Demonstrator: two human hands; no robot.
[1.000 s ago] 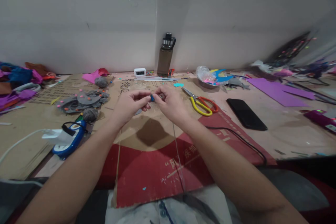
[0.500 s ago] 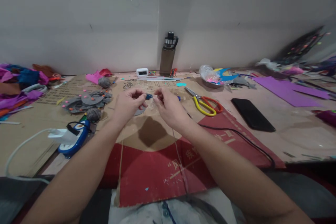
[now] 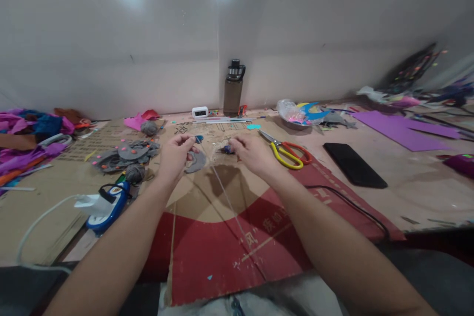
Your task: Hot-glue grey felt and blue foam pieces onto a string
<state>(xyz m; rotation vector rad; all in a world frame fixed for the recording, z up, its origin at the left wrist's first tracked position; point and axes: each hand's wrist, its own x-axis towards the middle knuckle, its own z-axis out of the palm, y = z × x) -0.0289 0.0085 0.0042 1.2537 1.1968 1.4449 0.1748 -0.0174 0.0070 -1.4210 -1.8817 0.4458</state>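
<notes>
My left hand pinches a small dark blue piece between thumb and fingertips. A pale grey strand of yarn runs from that piece down over the red part of the cardboard towards my lap. Fingers curled, my right hand grips a dark blue tool, mostly hidden, its narrow end pointing left. Just below my left fingertips lies a curved grey felt piece on the cardboard.
Scissors with yellow and red handles and a black phone lie right. A black cable crosses the cardboard. Grey felt pieces and a blue power strip sit left. A bottle stands behind.
My hands have moved apart. The right has left the blue piece and taken hold of the dark blue tool; the left keeps the piece, and the yarn now hangs from it.
</notes>
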